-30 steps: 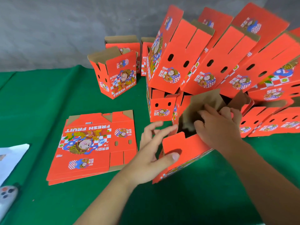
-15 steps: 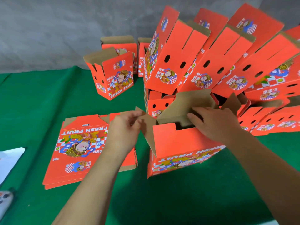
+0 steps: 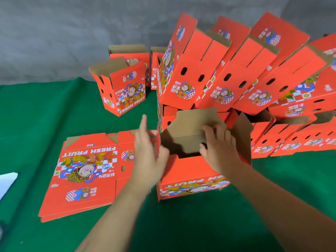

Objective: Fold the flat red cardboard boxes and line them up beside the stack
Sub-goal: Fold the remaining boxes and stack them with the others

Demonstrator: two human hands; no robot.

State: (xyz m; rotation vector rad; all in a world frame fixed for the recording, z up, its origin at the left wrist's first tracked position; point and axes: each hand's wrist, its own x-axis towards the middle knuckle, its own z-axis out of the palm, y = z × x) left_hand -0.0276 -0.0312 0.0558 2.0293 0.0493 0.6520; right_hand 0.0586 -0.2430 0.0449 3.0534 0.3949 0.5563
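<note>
Since a moment ago my left hand (image 3: 148, 157) has slid onto the box's (image 3: 192, 177) left flap, fingers straight (flat push); right hand (image 3: 219, 148) pinches the brown flap. Box sits upside down beside the stack (image 3: 85, 171), long axis left-right. Next: tuck flaps.

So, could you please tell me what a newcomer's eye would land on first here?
Probably the leaning pile of folded red boxes at the upper right. Next, the half-folded box at centre, with the left hand and right hand at its brown flaps, and the flat stack on the green cloth to its left.
</note>
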